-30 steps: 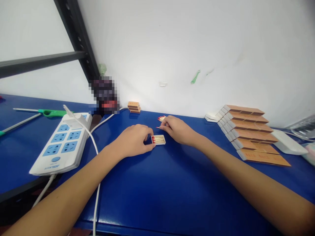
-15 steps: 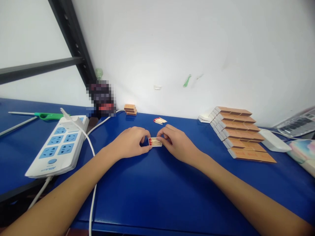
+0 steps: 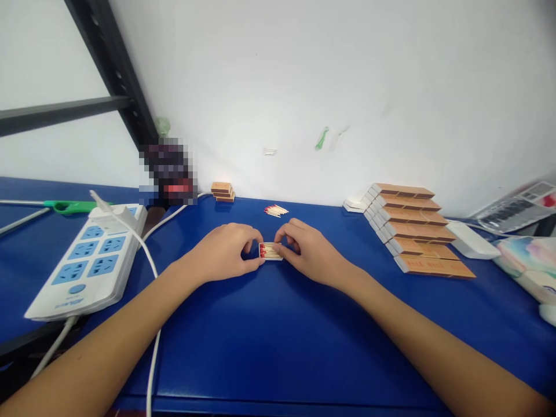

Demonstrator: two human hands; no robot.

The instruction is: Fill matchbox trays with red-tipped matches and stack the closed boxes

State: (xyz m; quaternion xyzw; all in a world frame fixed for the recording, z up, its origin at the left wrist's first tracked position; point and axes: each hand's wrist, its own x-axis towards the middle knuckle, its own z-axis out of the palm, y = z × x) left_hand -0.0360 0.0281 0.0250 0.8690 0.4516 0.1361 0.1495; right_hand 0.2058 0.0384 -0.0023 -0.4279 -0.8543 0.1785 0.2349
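Observation:
A small white matchbox tray (image 3: 271,258) lies on the blue table between my hands. Matches (image 3: 266,251) fill it, their red heads toward the left. My left hand (image 3: 230,250) holds the tray's left end between thumb and fingertips. At the right end, the thumb and index finger of my right hand (image 3: 304,249) close over the rim and the plain ends of the matches; whether a match is pinched there is hidden. Just beyond the tray is a loose pile of matches (image 3: 276,211), red heads to the left.
A stepped stack of matchboxes (image 3: 417,231) stands at right, beside a white tray (image 3: 355,205) and a white box (image 3: 473,239). A smaller stack of matchboxes (image 3: 223,191) sits by the wall. To the left are a power strip (image 3: 91,255), its white cable, and a green-handled lighter (image 3: 72,206).
The camera view has shifted slightly, so the surroundings appear further left. Both hands remain at the tray, with my right thumb now slightly further over the matches.

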